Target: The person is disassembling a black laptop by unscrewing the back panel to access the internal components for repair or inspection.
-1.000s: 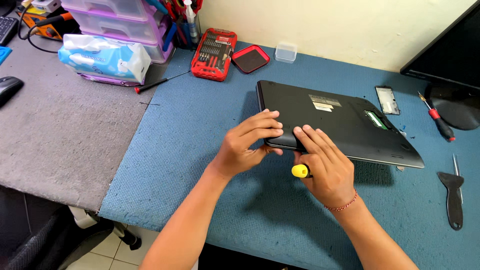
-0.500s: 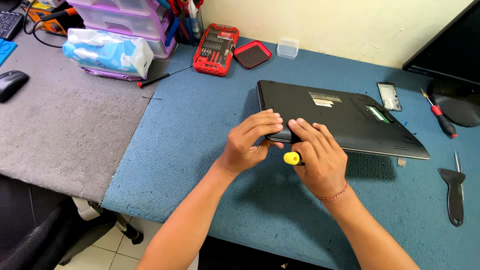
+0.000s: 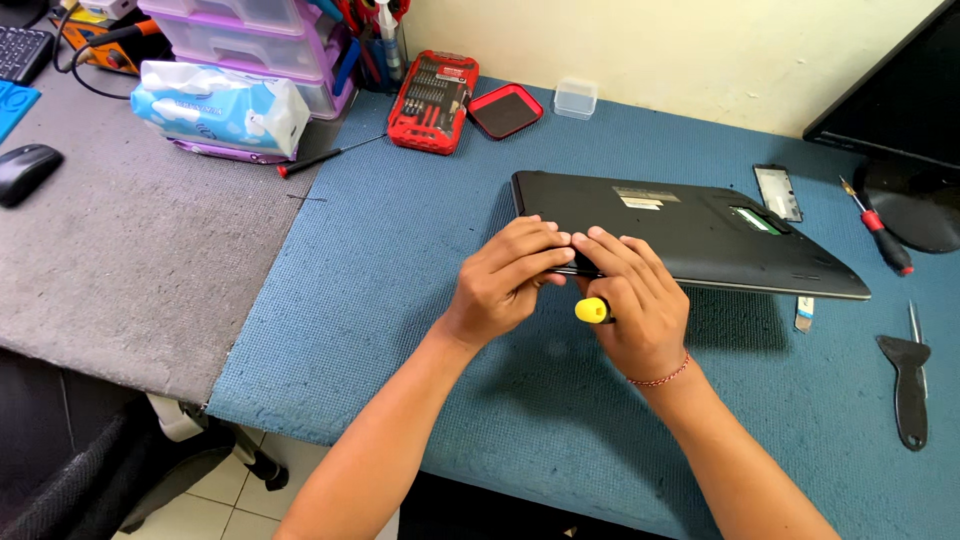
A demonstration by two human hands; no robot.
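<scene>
At far left a black computer mouse (image 3: 28, 172) lay on the grey felt-like mat (image 3: 120, 270). Behind it a soft blue-and-white tissue pack (image 3: 215, 108) rested against a stack of translucent purple plastic drawers (image 3: 255, 35). A slim screwdriver with a red handle (image 3: 325, 157) lay across the seam between the grey mat and the blue textured work mat (image 3: 400, 260). Farther back stood an open red case of screwdriver bits (image 3: 432, 100), its red-rimmed black lid (image 3: 505, 110) just beside it, and a small clear plastic box (image 3: 575, 98).

At centre, the left hand (image 3: 505, 280) was curled, its fingertips pressed onto the near left edge of the upturned black laptop (image 3: 690, 235), which lay bottom side up on the blue mat with its near edge raised. The right hand (image 3: 635, 305) touched the left, fingers bent over the same edge, and was closed around a small tool with a yellow handle end (image 3: 592, 310); the tool's tip was hidden. A red thread bracelet (image 3: 662, 377) circled the right wrist.

To the right lay a small black cover plate (image 3: 778, 192), a red-and-black screwdriver (image 3: 880, 235), the base of a black monitor (image 3: 915, 200), and a black flat-bladed pry tool (image 3: 908, 385).
</scene>
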